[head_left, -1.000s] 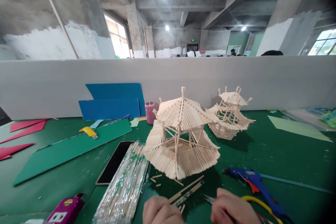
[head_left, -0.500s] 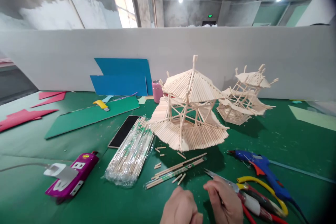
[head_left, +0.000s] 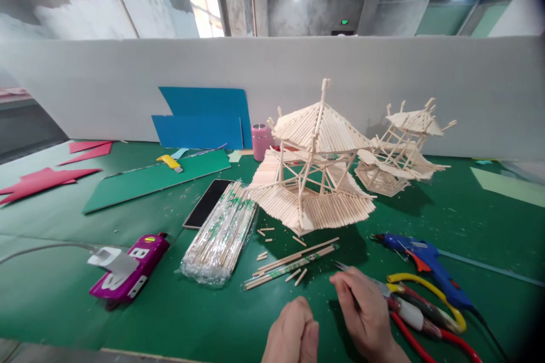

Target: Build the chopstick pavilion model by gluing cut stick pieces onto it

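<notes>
My left hand (head_left: 292,333) is curled into a fist at the front of the table, thumb pressed against the fingers. Beside it, apart, my right hand (head_left: 361,307) is also closed, with its fingertips tucked under. Nothing shows sticking out of either fist. The right hand is nearest to a pointed metal tool (head_left: 342,266), which it partly covers, and to pliers with red handles (head_left: 411,313). Ahead of both hands lie loose round wooden sticks (head_left: 293,261) and short cut pieces (head_left: 301,277). Behind them stands a pavilion model made of sticks (head_left: 317,181).
A second stick pavilion (head_left: 400,153) stands behind right. On the right lies a blue glue gun (head_left: 430,261); yellow-handled pliers (head_left: 451,309) are near it. Left are a wrapped stick bundle (head_left: 219,235), a phone (head_left: 206,204), a purple power strip (head_left: 131,269) and a yellow cutter (head_left: 169,163).
The view has tipped down a little and shifted left, so the table's front edge now shows at lower left. Both hands stay closed, with only slight movement. The models and tools lie as before.
</notes>
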Tool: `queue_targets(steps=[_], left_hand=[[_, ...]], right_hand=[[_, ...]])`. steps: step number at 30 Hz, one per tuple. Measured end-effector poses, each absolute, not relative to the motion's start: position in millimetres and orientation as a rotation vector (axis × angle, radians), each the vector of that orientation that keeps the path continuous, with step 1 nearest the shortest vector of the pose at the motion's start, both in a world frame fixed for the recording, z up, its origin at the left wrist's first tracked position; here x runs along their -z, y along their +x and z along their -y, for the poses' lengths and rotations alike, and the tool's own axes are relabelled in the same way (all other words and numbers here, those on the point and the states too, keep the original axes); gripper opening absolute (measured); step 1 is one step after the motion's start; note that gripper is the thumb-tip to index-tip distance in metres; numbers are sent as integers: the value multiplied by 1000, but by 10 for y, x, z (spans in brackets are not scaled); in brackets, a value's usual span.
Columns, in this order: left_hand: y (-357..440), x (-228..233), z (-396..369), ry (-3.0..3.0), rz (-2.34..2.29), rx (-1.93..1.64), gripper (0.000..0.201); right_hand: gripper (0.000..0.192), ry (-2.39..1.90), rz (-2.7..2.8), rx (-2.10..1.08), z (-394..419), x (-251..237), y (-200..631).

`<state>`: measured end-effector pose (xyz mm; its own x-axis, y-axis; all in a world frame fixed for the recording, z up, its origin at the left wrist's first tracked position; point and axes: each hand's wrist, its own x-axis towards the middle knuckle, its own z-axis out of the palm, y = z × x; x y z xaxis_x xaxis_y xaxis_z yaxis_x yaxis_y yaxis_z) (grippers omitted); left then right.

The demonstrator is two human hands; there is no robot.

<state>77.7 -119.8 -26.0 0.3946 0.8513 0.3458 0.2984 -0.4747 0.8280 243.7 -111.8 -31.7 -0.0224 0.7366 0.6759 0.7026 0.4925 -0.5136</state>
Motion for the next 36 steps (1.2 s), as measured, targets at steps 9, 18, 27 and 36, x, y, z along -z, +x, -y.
queue_targets(steps=[9, 18, 27, 36], left_hand=[[899, 148, 1194, 1436, -922, -992, 38], [1083, -47, 1039, 1269, -910, -860, 35], [509, -299, 545, 2463, -1344, -855, 15], [161, -191, 307, 2725, -1476, -115, 28]], right_hand=[[16, -1298, 1688, -37, 1128, 313, 2443], [23, -1167, 1801, -4, 1159, 241, 2502], [27, -1313, 1566, 21, 1113, 372, 2576], [27, -1291, 1613, -23, 1105, 330, 2459]])
